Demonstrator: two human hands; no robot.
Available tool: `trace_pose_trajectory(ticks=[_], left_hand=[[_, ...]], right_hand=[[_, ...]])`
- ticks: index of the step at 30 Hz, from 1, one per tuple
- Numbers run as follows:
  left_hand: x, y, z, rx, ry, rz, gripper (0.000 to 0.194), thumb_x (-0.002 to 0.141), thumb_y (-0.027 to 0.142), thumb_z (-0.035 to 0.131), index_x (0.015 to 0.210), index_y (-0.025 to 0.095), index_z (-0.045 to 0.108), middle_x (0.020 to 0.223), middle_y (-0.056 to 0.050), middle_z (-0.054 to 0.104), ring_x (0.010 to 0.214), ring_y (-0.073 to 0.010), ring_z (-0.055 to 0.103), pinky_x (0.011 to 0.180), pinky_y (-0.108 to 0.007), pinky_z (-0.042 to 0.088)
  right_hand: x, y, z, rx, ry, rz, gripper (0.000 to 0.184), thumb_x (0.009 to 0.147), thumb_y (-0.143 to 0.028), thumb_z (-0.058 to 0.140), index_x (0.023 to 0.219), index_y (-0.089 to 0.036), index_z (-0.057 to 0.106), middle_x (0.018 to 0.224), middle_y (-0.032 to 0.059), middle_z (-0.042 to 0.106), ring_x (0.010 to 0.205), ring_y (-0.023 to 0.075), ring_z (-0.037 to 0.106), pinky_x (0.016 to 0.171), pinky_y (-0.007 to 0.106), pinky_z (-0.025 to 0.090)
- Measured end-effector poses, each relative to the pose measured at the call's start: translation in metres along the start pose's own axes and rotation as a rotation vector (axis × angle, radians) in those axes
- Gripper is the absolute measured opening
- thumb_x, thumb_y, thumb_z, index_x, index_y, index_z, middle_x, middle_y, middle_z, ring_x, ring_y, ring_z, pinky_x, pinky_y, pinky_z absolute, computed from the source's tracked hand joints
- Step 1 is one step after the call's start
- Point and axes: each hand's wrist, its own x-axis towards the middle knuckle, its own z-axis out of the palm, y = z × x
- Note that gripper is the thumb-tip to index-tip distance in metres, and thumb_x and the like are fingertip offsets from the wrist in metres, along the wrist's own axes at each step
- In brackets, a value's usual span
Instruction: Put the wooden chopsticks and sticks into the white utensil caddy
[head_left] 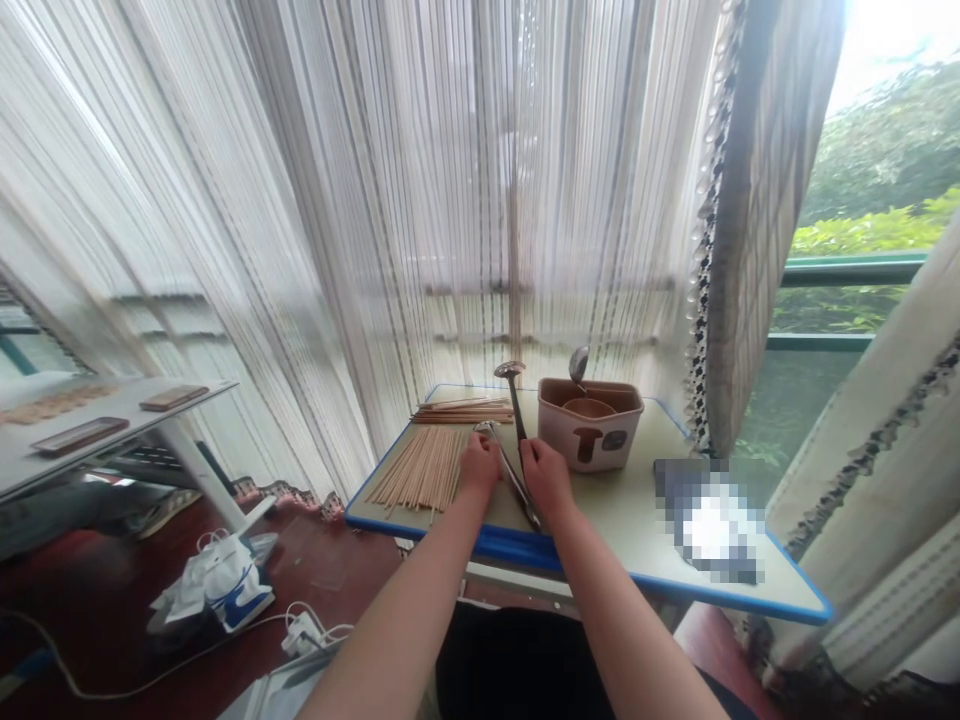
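Observation:
My right hand point(547, 480) grips the handle of a steel ladle point(514, 400), whose bowl stands up near the table's back edge. My left hand point(478, 465) sits just to its left, fingers curled down beside the head of a pair of metal tongs point(512, 478). The tongs lie slanted across the table point(630, 500), passing under my right hand. Left of my left hand lies a spread of thin wooden skewers point(416, 470), with a smaller stack point(462, 412) behind it.
A beige plastic caddy point(590, 438) holding a bowl and a spoon stands at the back. A pixelated patch point(709, 520) covers something at the table's right. String curtains point(450, 200) hang behind the table. A white side table point(90, 425) stands to the left.

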Motion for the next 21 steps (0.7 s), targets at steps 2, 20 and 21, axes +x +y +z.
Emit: trace_pose_trajectory(ticks=[2,20,21], left_hand=[[-0.002,-0.001,-0.002,0.028,0.102,0.052,0.023,0.084,0.035,0.043,0.092,0.016,0.054,0.085,-0.008,0.063,0.061,-0.0156,0.060,0.061,-0.029,0.046],[0.037,0.077,-0.052,0.004,-0.041,0.193,0.036,0.076,0.047,0.050,0.071,0.015,0.065,0.058,-0.002,0.061,0.054,-0.0147,0.057,0.054,-0.024,0.039],[0.036,0.082,-0.054,0.048,-0.020,0.201,0.034,0.076,0.045,0.049,0.070,0.015,0.065,0.058,-0.003,0.062,0.054,-0.0145,0.057,0.054,-0.024,0.039]], right_hand=[[-0.001,-0.002,-0.003,0.045,0.006,0.031,0.038,0.089,-0.040,0.035,0.071,-0.018,0.060,0.067,0.0039,0.063,0.062,0.0139,0.053,0.059,0.023,0.032],[-0.011,-0.006,-0.004,-0.166,-0.072,-0.162,0.032,0.090,-0.031,0.036,0.085,-0.021,0.066,0.080,0.0048,0.068,0.075,0.0155,0.060,0.066,0.023,0.039],[-0.011,-0.005,-0.003,-0.187,-0.056,-0.172,0.031,0.090,-0.030,0.037,0.089,-0.021,0.067,0.082,0.0051,0.068,0.076,0.0156,0.061,0.067,0.023,0.039]])
